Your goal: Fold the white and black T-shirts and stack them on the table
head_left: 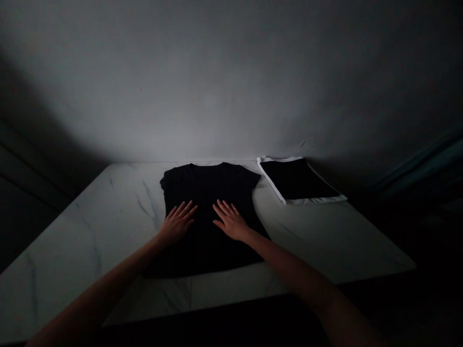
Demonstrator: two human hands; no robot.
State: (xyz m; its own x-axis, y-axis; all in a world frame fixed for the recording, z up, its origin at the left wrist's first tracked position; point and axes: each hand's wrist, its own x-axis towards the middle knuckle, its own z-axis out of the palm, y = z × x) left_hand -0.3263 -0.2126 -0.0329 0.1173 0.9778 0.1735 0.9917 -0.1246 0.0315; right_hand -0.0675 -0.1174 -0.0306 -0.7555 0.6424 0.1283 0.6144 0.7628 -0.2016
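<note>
A black short-sleeved T-shirt (pixel 206 193) lies spread out on the marble-patterned table (pixel 119 231), its neckline toward the wall and its hem toward me. My left hand (pixel 178 222) rests palm down on the left side of the shirt, fingers spread. On the other side, my right hand (pixel 230 220) also lies flat on the cloth, with its fingers apart. Neither hand grips anything. My forearms cover parts of the shirt's lower edge, and dim light hides the details of the fabric.
At the back right of the table, a folded black cloth (pixel 292 179) lies on a white folded cloth or board (pixel 321 200); which one, I cannot tell. A plain grey wall (pixel 213 86) rises directly behind the table. Dark surroundings lie past both side edges.
</note>
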